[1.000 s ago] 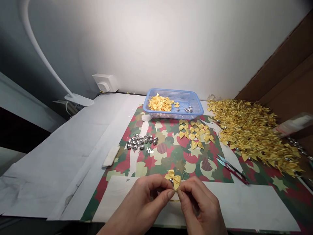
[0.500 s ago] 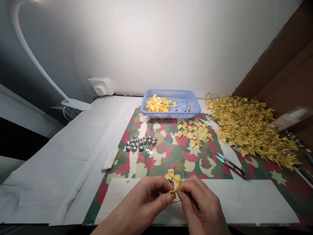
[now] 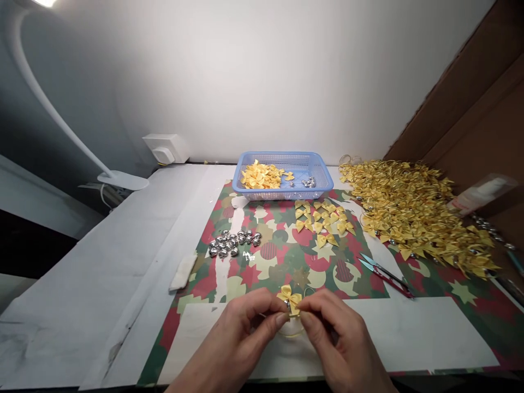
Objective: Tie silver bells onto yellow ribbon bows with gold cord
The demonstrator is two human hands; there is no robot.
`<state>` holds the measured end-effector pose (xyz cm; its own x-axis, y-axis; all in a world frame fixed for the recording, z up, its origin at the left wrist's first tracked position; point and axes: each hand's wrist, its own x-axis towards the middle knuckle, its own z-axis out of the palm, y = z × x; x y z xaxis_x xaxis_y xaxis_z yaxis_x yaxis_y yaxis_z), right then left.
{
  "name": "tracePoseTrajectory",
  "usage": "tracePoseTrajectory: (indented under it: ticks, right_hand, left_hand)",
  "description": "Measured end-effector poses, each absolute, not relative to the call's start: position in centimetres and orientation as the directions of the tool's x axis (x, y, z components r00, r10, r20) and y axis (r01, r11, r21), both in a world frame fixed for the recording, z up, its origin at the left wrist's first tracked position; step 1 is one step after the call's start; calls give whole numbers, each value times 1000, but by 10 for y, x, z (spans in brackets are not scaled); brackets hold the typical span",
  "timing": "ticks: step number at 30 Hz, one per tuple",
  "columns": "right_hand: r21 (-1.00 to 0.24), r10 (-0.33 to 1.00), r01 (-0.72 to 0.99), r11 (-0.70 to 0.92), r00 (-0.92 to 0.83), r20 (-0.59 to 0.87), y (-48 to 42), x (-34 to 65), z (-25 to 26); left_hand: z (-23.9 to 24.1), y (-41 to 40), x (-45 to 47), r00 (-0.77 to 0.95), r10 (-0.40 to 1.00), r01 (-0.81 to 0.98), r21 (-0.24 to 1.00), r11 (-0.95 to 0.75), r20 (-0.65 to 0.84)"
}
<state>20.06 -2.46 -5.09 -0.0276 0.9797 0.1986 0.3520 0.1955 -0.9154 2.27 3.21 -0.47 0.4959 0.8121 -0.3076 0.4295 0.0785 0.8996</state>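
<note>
At the front of the table, my left hand [image 3: 250, 325] and my right hand [image 3: 339, 330] face each other, thumb and forefinger of each pinched together. Between the fingertips runs a thin gold cord [image 3: 290, 335], part of which hangs in a loop below. Just beyond the fingers is a yellow satin ribbon bow [image 3: 291, 293] with a small silver bell [image 3: 287, 304] at it, partly covered by my left fingers. How the cord joins the bow is hidden.
Silver bells [image 3: 229, 243] lie left of centre, loose yellow bows [image 3: 323, 224] right of centre. Behind stands a blue basket [image 3: 282, 194] of bows and bells. Thread snips [image 3: 387, 275] lie beside a large heap of finished-looking bows [image 3: 413, 213]. A white lamp [image 3: 123, 180] stands left.
My fingertips have drawn slightly apart and the cord loop below them shows more. The short gold piece between them has shifted up nearer the bow. The view has tilted a little.
</note>
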Motion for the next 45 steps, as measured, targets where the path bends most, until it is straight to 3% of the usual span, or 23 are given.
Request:
tracePoseTrajectory:
  ticks: [6,9,12,16,21,25,29,36,41,45]
  right_hand:
    - [-748,997,664,12,52,62,-10,203,-51]
    - [-706,997,708,-1,56,56,-7,194,-53]
    - [-731,995,682,23,52,80,-6,188,-51]
    - [-765,991,639,81,34,133,-5,188,-40]
    - [-756,971,613,231,-99,217,-6,191,-14]
    - [-788,972,570,232,-94,217,-8,192,-3]
    - [-855,981,482,191,-77,176,-9,193,1]
    - [-921,959,269,282,-86,268,-15,197,3]
    - [-932,971,283,229,-136,197,-15,197,1]
    - [-904,958,316,288,-105,268,-14,193,-1]
  left_hand:
    - [-7,40,13,512,792,385,913,136,-334]
    - [-9,42,6,523,804,372,925,82,-282]
    - [-7,42,0,529,813,346,937,53,-242]
    - [3,40,-3,541,787,342,933,115,-295]
    - [14,39,3,569,776,284,951,123,-270]
    - [19,39,6,559,787,246,958,145,-263]
    - [25,38,8,548,782,279,946,163,-296]
    - [27,32,9,516,802,333,933,135,-300]
    - [26,29,8,515,814,370,926,69,-267]
    - [26,27,8,497,841,336,941,40,-214]
